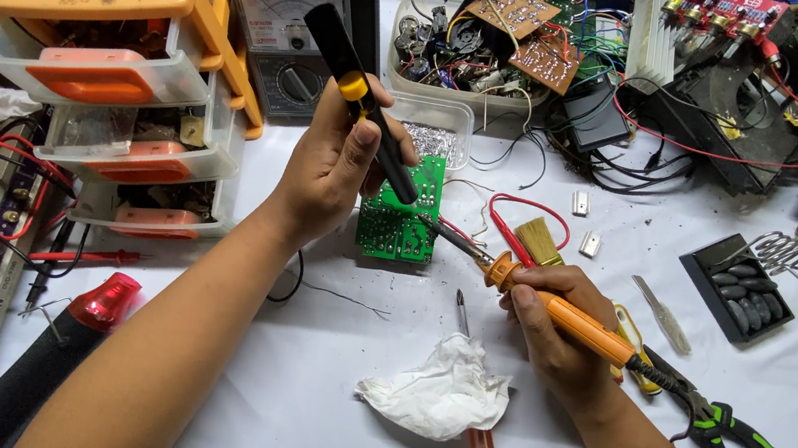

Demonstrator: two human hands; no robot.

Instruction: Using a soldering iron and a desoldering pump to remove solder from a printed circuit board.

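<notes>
Left hand (331, 161): your grip clenched on black desoldering pump (363, 100), nozzle on green circuit board (402, 216) propped on table (300, 393). Right hand (563, 318) grasps orange soldering iron (550, 306), tip at board edge. Risk: board slips (unclamped); hot tip near red wire (521, 208), tissue (440, 394).

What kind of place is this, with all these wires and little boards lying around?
Most likely an electronics repair bench. The right hand holds an orange soldering iron to a green circuit board, the left hand holds a black desoldering pump, and an analog multimeter stands behind.
</notes>
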